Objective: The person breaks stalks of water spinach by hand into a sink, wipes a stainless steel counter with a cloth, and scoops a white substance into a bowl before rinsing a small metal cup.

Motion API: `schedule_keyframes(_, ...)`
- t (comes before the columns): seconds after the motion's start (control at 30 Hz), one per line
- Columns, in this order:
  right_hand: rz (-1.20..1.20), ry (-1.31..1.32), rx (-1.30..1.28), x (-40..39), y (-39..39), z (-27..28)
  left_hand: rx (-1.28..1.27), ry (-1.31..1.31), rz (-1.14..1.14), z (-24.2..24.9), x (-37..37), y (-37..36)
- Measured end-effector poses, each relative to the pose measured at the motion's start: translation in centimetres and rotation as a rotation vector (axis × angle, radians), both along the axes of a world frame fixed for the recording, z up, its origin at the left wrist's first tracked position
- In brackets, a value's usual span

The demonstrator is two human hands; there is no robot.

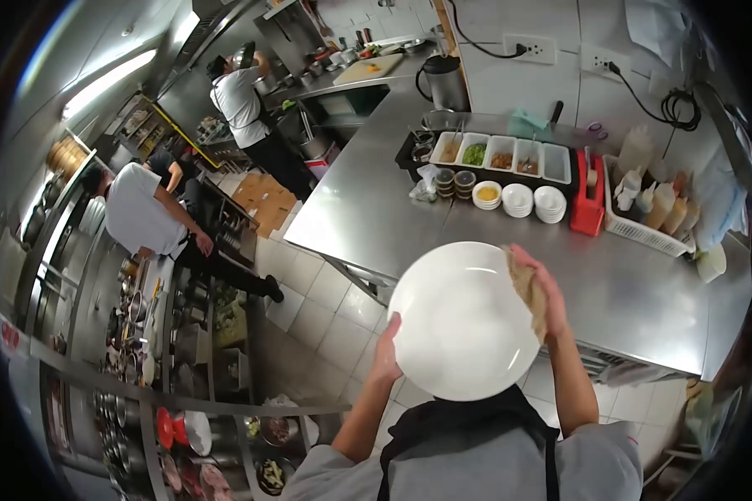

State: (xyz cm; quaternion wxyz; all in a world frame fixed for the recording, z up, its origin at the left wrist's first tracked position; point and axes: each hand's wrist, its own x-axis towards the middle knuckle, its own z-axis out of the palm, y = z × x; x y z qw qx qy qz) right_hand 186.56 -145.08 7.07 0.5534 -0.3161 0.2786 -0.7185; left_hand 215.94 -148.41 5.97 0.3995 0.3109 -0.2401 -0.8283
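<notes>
A large round white plate point(464, 321) is held up in front of my chest, near the edge of the steel counter point(351, 196). My left hand point(386, 351) grips its left rim, with the thumb on the upper face and the other fingers hidden beneath. On the right side, my right hand point(547, 292) is closed round a brown cloth point(525, 288), which lies against the plate's rim. The face of the plate shows no food.
Food trays point(501, 157), small white bowls point(550, 203), a red holder point(588, 196) and a white basket of bottles point(647, 230) stand on the counter. Co-workers point(242, 108) stand at the left. A metal shelf point(226, 407) with food is at lower left.
</notes>
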Motion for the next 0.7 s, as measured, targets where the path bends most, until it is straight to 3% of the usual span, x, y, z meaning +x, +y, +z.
schedule_keyframes(0.1, 0.17, 0.022, -0.233, -3.6, -0.6, 0.5, 0.04, -0.09, -0.157, -0.5, -5.3, 2.6)
schedule_keyframes(0.3, 0.313, -0.171, -0.045, -5.0, 1.7, -0.8, 0.11, -0.113, -0.07, -1.4, -12.0, 5.3)
schedule_keyframes(0.5, 0.332, -0.472, 0.249, -3.0, 6.5, -4.0, -0.113, -0.198, 0.137, 0.5, -15.5, 6.6)
schedule_keyframes(0.57, 0.348, -0.531, 0.334, -3.2, 9.0, -4.7, -0.21, -0.27, 0.371, -0.1, -16.4, 6.2)
schedule_keyframes(0.7, 0.439, -0.691, 0.202, -8.0, 11.7, -4.3, -0.352, -0.369, 0.584, 0.6, -16.6, 4.8)
